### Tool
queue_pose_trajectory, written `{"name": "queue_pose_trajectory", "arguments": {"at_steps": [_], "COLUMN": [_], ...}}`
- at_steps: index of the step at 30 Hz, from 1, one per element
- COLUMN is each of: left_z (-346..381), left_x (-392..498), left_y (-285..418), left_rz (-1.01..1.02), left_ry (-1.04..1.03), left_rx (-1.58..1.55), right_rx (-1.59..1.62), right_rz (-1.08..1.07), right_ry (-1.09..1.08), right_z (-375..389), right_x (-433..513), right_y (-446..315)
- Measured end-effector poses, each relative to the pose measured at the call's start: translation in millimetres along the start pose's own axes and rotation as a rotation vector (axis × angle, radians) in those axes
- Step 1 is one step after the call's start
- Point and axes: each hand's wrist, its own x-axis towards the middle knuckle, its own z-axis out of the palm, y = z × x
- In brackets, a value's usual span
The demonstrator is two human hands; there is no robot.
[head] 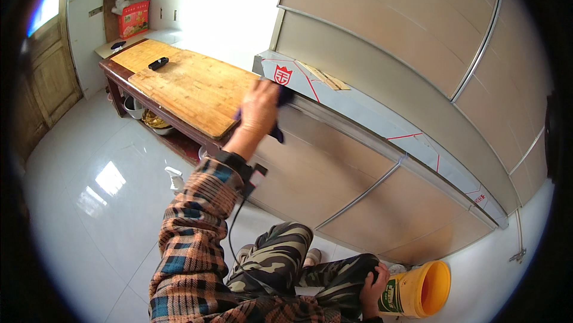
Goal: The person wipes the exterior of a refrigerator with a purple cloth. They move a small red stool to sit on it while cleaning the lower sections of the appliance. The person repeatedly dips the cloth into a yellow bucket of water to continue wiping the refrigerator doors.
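Note:
My left hand (259,104) is shut on a dark cloth (285,95), pressed to the near end of a metal-framed cabinet with tan panels (327,153). Part of the cloth hangs below my fingers, and the hand is slightly blurred. Just left of it a wooden cutting board (197,88) lies on a low dark-red table (117,72). My right hand (376,288) rests on my right knee, over camouflage trousers (280,256), with no object visible in it. The cabinet's ledge (358,108) bears a light film with red lines and an emblem.
A yellow bucket (412,289) lies tilted beside my right knee. On the board is a small black object (158,63). Bowls (133,107) sit on the table's lower shelf. A red box (134,19) stands near the wall. A black cable (230,233) hangs by my left sleeve.

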Motion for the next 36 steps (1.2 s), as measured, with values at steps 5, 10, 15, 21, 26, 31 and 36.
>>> {"name": "queue_pose_trajectory", "arguments": {"at_steps": [5,10,15,21,26,31,36], "left_z": [5.1,9.0,-4.8,13.6,-2.1,-10.7,-7.3], "left_x": [-1.8,-8.5,3.0,-5.7,-7.9,0.7,-4.6], "left_y": [-2.0,53.5,-14.6,39.8,65.1,15.2,52.1], "left_rz": [-0.150,-0.016,-0.084,-0.152,-0.055,-0.135,-0.210], "left_ry": [0.086,0.109,0.027,0.118,-0.168,-0.121,-0.145], "left_rx": [0.048,-0.151,-0.060,-0.117,-0.224,-0.109,-0.140], "right_rx": [-0.009,-0.030,-0.048,-0.064,-0.096,-0.220,-0.020], "right_rz": [0.033,-0.011,0.015,0.006,-0.045,0.025,0.026], "right_ry": [0.038,-0.023,0.001,-0.003,-0.069,0.000,-0.226], "right_z": [-4.1,3.7,0.9,-0.2,4.6,-17.5,4.9], "right_x": [-8.9,2.2,-1.0,2.9,26.1,41.4,65.6], "right_y": [3.7,0.3,-0.7,-7.1,-32.2,-34.6,-16.5]}}
